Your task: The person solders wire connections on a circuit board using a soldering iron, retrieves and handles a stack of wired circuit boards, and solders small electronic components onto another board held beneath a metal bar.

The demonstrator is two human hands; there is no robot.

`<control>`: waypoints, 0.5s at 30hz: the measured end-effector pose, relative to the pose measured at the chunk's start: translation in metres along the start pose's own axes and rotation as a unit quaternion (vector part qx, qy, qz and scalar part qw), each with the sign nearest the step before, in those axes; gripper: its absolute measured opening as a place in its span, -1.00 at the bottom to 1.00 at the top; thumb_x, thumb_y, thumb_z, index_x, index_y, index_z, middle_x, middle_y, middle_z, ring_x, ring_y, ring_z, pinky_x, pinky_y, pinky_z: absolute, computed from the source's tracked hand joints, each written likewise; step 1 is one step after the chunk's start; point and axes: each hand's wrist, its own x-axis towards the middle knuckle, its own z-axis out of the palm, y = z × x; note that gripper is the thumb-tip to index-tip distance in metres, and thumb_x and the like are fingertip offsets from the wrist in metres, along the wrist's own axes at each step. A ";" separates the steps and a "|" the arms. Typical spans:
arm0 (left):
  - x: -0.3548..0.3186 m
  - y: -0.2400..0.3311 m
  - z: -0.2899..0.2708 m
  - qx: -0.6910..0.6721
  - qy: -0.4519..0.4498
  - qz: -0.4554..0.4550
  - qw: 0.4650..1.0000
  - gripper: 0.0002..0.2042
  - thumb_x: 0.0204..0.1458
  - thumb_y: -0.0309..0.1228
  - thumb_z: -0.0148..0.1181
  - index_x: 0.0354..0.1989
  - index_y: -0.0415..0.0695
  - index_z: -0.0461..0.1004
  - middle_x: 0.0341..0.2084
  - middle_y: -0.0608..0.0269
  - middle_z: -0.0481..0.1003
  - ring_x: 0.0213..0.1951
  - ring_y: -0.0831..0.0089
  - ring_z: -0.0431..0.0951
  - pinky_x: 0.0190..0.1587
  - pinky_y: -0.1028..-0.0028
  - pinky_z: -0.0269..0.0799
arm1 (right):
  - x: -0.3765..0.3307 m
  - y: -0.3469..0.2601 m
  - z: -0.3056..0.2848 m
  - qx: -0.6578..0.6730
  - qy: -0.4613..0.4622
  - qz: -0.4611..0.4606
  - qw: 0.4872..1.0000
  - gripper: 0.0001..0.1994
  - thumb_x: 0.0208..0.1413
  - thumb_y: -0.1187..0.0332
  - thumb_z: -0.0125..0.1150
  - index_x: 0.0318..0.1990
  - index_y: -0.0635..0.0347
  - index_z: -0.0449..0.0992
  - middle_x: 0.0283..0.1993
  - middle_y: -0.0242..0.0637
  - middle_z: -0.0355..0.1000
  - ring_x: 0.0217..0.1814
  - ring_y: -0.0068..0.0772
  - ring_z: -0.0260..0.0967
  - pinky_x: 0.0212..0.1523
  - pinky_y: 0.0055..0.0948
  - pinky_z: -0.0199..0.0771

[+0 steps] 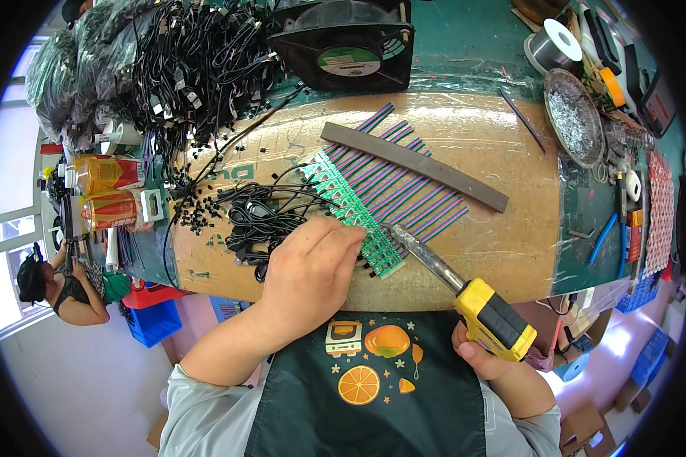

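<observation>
A strip of green circuit boards [335, 185] lies slantwise on the brown work board, with striped ribbon wires [404, 177] fanning out from its far right side. My left hand [306, 268] is closed in a pinch over the strip's near end; what its fingertips hold is too small to make out. My right hand [480, 356] grips a yellow and black soldering iron [498, 320], its metal tip touching or just above the strip beside my left fingertips. A flat grey-brown bar [415, 165] rests across the ribbon wires. Black cables [255, 221] lie bunched left of my left hand, some reaching the strip.
A black fan [343, 46] stands at the back beside a large heap of black cables [198, 68]. Far right are a solder spool [554, 46] and a metal dish [574, 118] of silvery bits. Bottles [107, 174] stand left. Another person [72, 286] sits far left.
</observation>
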 end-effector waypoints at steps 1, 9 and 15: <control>0.001 0.002 -0.002 -0.010 -0.017 0.006 1.000 -0.82 -0.12 -0.63 0.26 -0.30 -0.17 0.55 -0.42 0.16 0.49 -0.38 0.20 0.53 -0.37 0.36 0.45 | 0.000 -0.001 0.001 0.000 0.002 0.000 1.000 -0.86 -0.06 0.34 0.33 -0.42 0.10 0.46 -0.52 -0.30 0.36 -0.52 -0.21 0.36 -0.49 -0.36 0.35; -0.012 0.018 -0.015 -0.073 -0.033 0.194 0.978 -0.65 -0.43 -0.63 0.20 -0.31 -0.25 0.57 -0.43 0.20 0.44 -0.46 0.30 0.43 -0.44 0.40 0.31 | 0.041 -0.046 0.019 0.147 0.010 -0.048 0.988 -0.70 0.00 0.54 0.35 -0.09 0.29 0.46 -0.25 -0.27 0.52 -0.32 -0.60 0.43 -0.31 -0.56 0.45; -0.015 0.023 -0.020 -0.071 -0.050 0.263 0.961 -0.65 -0.32 -0.45 0.24 -0.26 -0.29 0.53 -0.37 0.17 0.47 -0.39 0.32 0.49 -0.39 0.44 0.35 | 0.061 -0.055 0.032 0.158 -0.011 -0.015 0.987 -0.74 0.05 0.54 0.31 -0.10 0.27 0.45 -0.26 -0.33 0.51 -0.28 -0.59 0.43 -0.25 -0.55 0.46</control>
